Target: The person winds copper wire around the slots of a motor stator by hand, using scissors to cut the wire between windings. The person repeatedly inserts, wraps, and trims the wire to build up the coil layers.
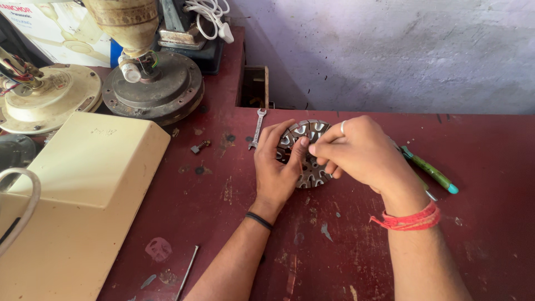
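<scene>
At centre frame my left hand [277, 167] clasps the slotted metal rotor disc [305, 151] on the maroon table [479, 161]; my right hand [356, 149] pinches at its rim. I steady the disc and work gently, slot by slot.

Round metal slotted disc [308, 151], grey steel, looked like a motor core: flat circular piece with curved slots radiating round its face, rim teeth catching light at the top edge. It lay flat on the dark red worktop [345, 245], near the middle, close to the back edge. Left part was covered by the left hand [277, 167], which cupped its side with the thumb on the face; the right hand [356, 151] rested over the right part, fingertips pinched at the centre. Lower rim showed between the two hands.
</scene>
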